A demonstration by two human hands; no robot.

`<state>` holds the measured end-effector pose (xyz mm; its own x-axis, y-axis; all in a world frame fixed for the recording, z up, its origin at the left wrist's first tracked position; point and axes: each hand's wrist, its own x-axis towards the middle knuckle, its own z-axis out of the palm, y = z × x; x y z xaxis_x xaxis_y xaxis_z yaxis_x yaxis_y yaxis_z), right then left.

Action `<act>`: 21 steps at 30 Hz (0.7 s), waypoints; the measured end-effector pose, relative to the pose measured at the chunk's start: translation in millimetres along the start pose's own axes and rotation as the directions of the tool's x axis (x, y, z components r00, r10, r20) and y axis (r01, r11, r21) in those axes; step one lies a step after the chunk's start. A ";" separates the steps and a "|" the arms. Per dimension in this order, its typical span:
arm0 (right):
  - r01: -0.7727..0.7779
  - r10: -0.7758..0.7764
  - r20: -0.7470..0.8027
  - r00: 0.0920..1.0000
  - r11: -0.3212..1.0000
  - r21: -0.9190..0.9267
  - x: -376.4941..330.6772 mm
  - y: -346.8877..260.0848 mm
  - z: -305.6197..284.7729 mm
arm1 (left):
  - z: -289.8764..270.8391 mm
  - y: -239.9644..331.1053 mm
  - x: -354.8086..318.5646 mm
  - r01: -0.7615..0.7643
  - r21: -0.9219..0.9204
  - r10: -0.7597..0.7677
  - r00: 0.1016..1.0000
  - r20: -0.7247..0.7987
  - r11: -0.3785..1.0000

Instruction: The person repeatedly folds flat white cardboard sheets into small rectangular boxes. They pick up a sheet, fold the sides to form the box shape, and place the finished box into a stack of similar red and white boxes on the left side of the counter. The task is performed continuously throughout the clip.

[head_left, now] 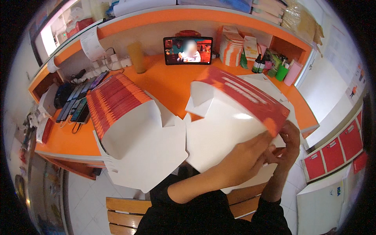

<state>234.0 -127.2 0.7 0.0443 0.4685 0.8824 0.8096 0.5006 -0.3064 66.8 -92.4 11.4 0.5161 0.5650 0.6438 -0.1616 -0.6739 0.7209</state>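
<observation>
A partly folded cardboard box (250, 98), red and orange outside and white inside, lies open in front of me, its printed far wall standing up. At its near right corner my left hand (252, 156) has its fingers closed on the cardboard. My right hand (289, 143) curls around the same corner from the outside, fingertips close to the left ones; some fingers are hidden. To the left a nested stack of partly folded boxes (119, 103) shows red and orange walls, with a white flap (150, 168) extending toward me. White cardboard sheets (270, 84) lie beneath the box in my hands.
On the orange desk (164, 86) a tablet (188, 51) stands at the back beside a yellowish cup (136, 58). Several phones (80, 100) with cables lie left. Folded cartons (231, 47), a dark bottle (258, 64) and a green holder (281, 72) stand back right.
</observation>
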 end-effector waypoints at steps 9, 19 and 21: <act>-0.566 0.515 0.235 0.824 0.745 0.353 -35.2 39.7 -45.5 | -46.6 22.1 -39.6 0.113 0.490 0.021 0.965 -0.260 0.865; -0.567 0.522 0.244 0.817 0.655 0.499 -60.0 65.7 -49.1 | -92.6 17.1 -60.7 0.144 0.320 -0.179 0.980 0.083 0.936; -0.569 0.499 0.284 0.819 0.647 0.508 -61.5 65.9 -46.7 | -93.8 19.2 -65.0 0.281 0.241 -0.301 0.953 0.046 0.929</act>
<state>312.0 -157.0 -57.1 0.2740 0.8398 0.4687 0.2013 0.4264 -0.8818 -48.7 -97.4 7.5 0.5792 0.7186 0.3847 0.1981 -0.5819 0.7888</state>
